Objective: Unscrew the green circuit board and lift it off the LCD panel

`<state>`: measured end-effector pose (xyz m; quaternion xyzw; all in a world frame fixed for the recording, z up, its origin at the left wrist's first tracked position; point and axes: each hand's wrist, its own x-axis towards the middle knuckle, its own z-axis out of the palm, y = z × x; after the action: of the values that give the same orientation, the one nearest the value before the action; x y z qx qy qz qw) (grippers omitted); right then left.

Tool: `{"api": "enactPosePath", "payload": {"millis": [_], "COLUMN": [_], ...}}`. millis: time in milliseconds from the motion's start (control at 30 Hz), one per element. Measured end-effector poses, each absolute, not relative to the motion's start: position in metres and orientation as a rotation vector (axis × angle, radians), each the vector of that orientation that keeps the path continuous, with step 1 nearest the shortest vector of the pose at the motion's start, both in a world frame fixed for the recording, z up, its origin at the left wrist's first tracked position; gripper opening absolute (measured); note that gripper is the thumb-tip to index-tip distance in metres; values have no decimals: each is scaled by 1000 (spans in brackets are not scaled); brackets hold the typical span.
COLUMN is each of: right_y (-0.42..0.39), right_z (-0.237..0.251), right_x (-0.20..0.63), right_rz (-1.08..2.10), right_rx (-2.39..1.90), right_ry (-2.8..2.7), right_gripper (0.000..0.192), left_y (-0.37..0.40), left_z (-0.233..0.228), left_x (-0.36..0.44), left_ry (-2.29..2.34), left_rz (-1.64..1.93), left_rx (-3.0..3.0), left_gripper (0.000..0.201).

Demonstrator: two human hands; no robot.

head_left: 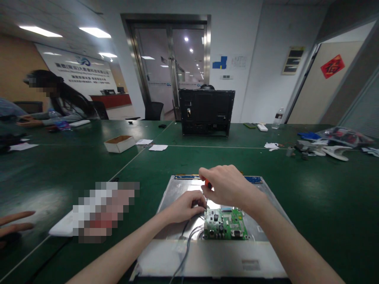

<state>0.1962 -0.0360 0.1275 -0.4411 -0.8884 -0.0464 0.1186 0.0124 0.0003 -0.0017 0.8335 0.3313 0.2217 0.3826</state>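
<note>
A flat-panel display [213, 256] lies with its metal back up on the green table in front of me. On it sits a green circuit board [226, 224], with grey cables [189, 240] running from its left side. My right hand [226, 185] is closed round the red-orange handle of a screwdriver [208, 184]. Its thin shaft points down at the board's upper left corner. Beside the tip, my left hand [189, 205] has its fingers curled and thumb pressed close; whatever is between them is hidden. A blue circuit strip [254, 180] runs along the panel's far edge.
A black display housing [207, 112] stands farther back. An open white box [120, 144], papers [158, 148] and a bottle [277, 118] are about. Clutter [322, 146] lies at right. Another person [63, 98] sits at left; someone's fingers [16, 225] show near a blurred-out item [103, 213].
</note>
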Motion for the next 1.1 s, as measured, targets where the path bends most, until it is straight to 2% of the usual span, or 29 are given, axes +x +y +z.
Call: {"api": "enactPosePath", "payload": {"millis": [133,267,433,667,800,1100], "right_y": [-39,-36,-37,-37,-37,-36], "right_z": [128,128,129,127,127,128], "right_x": [197,196,197,199,200,200], "right_rz": [-76,-126,-127,-112,-104,-111], "right_rx": [-1193,-1285,-1310,-1277,-1285,-1284], "right_ry": [-2617,-2601,-2599,-2604,-2604,-2600], "right_gripper": [16,28,11,22,11,23], "left_y": [0,-2,1,0,-1,-2], "left_z": [-1,1,-3,-1,0,1], "left_x": [13,14,13,12,12,13], "left_ry": [871,856,834,846,841,871], "left_rz": [587,559,575,553,547,542], "left_rx": [2118,2098,2097,2105,2116,2110], "left_gripper": [14,12,11,12,11,11]}}
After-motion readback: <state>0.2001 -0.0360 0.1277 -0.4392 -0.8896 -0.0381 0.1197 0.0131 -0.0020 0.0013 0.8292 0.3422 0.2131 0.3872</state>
